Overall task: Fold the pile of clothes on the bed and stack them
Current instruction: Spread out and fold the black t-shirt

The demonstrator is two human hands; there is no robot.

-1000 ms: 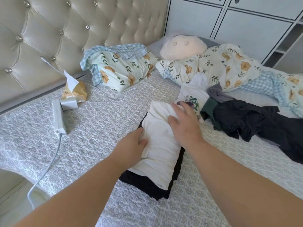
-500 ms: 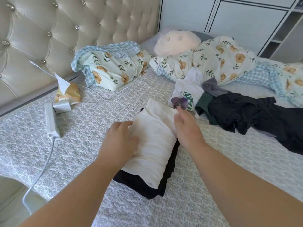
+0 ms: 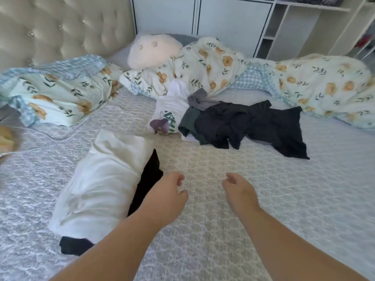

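We saw our left hand (image 3: 169,196) and our right hand (image 3: 239,191) above the grey patterned bed cover (image 3: 213,165), fingers loosely curled and holding nothing. The folded white cloth (image 3: 101,183) lay on a folded black cloth (image 3: 149,179), just beside our left hand. The messy pile of dark and white clothes (image 3: 227,120) lay farther up the bed, by the flowery blanket (image 3: 213,63).

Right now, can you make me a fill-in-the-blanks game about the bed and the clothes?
1. The folded white garment lies on top of a folded ____ one.
2. Both hands, left and right, hold ____.
3. The unfolded pile lies to the ____ of the folded stack.
4. The white shirt in the pile has ____ lettering.

Missing words: black; nothing; right; green
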